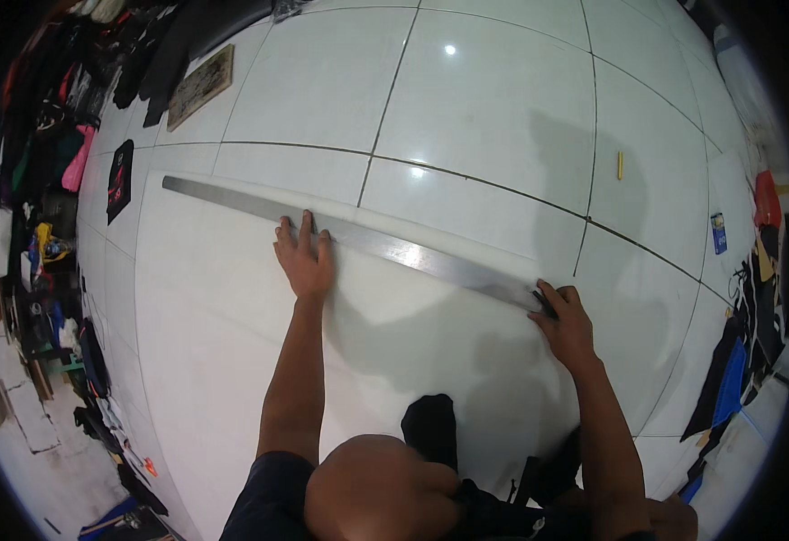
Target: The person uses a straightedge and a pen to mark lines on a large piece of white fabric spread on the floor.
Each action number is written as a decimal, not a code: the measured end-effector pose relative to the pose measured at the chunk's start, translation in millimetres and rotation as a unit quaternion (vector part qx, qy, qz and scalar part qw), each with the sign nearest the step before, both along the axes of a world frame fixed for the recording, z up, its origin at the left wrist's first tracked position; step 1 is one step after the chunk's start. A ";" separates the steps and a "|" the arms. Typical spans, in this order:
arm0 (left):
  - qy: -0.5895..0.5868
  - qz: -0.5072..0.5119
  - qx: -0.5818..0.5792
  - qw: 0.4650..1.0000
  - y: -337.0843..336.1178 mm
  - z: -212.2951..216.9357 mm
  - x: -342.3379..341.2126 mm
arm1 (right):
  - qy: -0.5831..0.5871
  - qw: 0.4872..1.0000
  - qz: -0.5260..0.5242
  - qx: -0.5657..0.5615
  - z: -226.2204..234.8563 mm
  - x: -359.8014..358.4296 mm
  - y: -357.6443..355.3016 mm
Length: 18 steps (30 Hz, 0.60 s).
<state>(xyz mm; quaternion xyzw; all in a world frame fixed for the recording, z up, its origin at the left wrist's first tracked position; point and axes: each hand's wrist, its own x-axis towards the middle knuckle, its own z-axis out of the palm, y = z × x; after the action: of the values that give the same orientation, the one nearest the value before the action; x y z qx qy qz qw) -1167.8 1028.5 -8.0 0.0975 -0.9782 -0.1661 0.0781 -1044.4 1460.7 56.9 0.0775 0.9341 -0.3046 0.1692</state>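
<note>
A long metal straightedge (pixel 419 256) lies slantwise across a large white sheet (pixel 223 298) on the floor, close to the sheet's far edge. My left hand (pixel 305 257) presses on the straightedge left of its middle, fingers spread over the metal. At its right end is my right hand (pixel 566 323), with fingers curled round a small black object (pixel 545 305). The fingers hide most of that object, so its kind does not show. It touches or nearly touches the metal.
White tiles (pixel 493 99) surround the sheet. Beyond it lie a yellow stick-like piece (pixel 620 166), a small blue packet (pixel 718 233) and a speckled rectangular board (pixel 201 87). A black patterned piece (pixel 120 182) is at left. Clutter lines both sides; my dark-clad foot (pixel 430 431) rests on the sheet.
</note>
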 end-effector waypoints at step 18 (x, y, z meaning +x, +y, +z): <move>-0.010 0.025 -0.028 0.999 -31.9 1.8 -28.8 | 0.035 0.999 0.004 0.032 9.7 -42.5 -35.7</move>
<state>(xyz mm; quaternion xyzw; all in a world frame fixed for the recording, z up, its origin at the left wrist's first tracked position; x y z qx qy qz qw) -1196.6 996.6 -6.3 0.1215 -0.9804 -0.1359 0.0752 -1086.9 1425.0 66.6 0.0687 0.9489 -0.2768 0.1353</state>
